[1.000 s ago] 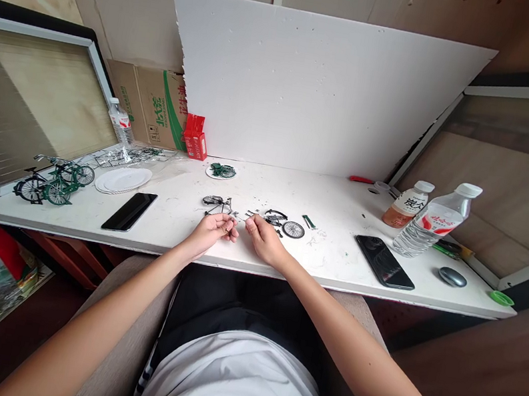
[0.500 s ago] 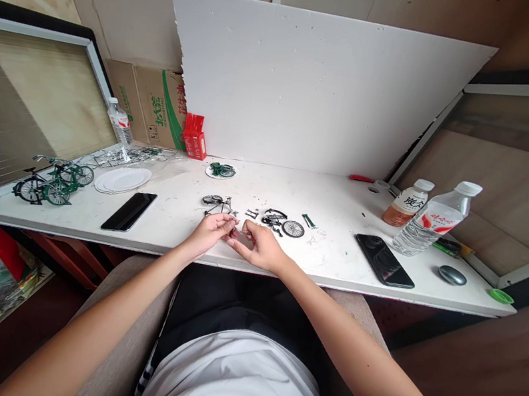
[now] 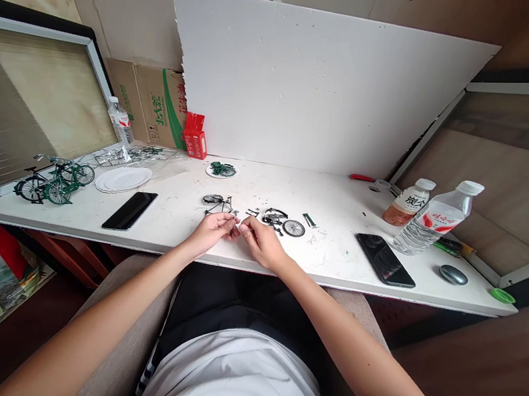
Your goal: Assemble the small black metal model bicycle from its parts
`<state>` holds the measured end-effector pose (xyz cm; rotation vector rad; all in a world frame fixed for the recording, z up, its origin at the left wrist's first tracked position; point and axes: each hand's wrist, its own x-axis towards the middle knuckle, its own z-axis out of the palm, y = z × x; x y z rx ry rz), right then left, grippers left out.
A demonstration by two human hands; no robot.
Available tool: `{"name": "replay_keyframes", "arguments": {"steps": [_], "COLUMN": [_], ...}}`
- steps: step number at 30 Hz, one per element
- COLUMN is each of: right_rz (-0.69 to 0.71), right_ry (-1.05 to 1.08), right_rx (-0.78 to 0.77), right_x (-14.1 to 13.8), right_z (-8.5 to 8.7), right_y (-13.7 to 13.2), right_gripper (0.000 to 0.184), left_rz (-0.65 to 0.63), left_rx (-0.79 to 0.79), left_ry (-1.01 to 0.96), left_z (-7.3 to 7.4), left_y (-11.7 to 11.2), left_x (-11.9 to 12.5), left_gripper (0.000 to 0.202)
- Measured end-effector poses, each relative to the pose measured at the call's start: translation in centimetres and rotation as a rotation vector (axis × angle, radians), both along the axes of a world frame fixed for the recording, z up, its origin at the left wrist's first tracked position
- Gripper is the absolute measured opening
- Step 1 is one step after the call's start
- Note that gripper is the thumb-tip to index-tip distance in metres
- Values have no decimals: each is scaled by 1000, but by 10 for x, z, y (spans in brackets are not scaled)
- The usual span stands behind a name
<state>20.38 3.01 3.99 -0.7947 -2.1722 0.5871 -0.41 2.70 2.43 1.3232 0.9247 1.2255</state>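
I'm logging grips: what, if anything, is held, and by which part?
Cannot be told: the left hand and right hand are close together, and anything held is too small to identify.

The white table point(image 3: 276, 186) bears phones point(image 3: 129, 210), bottles point(image 3: 433, 221), bicycle parts point(image 3: 294, 228).

Right hand point(image 3: 262, 241) has shifted toward nine o'clock since a second ago; the clear gap is nearly gone, fingertips now just beside the left hand's point(image 3: 213, 230), at its three o'clock. Its thumb point(image 3: 246, 233), spread toward eight o'clock half a second ago, is now drawn up against the index finger. Small black pieces point(image 3: 254, 212) at its eleven o'clock, partly covered a second ago, now show clear of the fingertips.
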Motion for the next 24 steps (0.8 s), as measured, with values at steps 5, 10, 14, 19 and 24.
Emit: {"name": "replay_keyframes", "arguments": {"steps": [5,10,14,19,24], "right_rz": [9,43,50,66,30], "right_ry": [-51,-59,-65,-75,-23], "right_rx": [21,46,52,51,20], "right_x": [0,0,0,0,1], "right_z": [5,3,0,-3,-6], "right_y": [-7,-6,-4,-1,1], "right_gripper": [34,24,23,21,23], "left_rz": [14,10,16,15,17], "left_rx": [12,-12,5,35,27], "left_ry": [16,1,59,111,97], "left_z": [5,5,4,4,4], "left_y": [-3,-3,-3,-4,-3], "left_x": [2,3,4,6,7], "left_gripper": [46,43,33,27,41]}}
